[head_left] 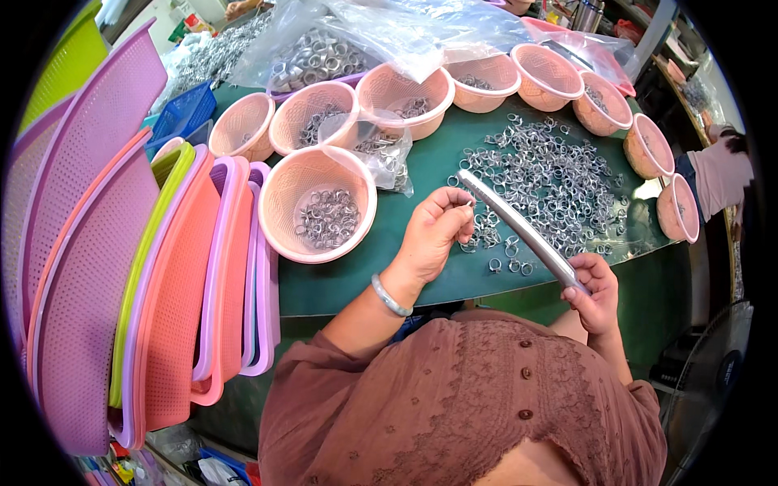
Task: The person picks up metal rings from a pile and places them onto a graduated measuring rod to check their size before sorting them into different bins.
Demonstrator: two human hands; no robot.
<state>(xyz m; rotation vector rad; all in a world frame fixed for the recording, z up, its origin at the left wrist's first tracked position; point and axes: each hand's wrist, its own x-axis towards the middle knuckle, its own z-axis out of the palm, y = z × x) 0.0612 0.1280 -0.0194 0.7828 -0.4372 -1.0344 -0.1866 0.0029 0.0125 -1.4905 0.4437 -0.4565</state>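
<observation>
Bright, even daylight fills the scene, with soft shadows under both hands and a white glare patch on the green table (648,191) beyond the right hand (596,292). Focus is sharp around the hands. Fisheye bending curves the stacked trays (89,267) left of the left hand (433,231), and black corners frame the rim.

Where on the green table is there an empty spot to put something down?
The table is bare along its near edge, between the front basket and the left hand. A smaller bare strip lies behind the ring pile, before the far baskets. The middle right is crowded with rings.
</observation>
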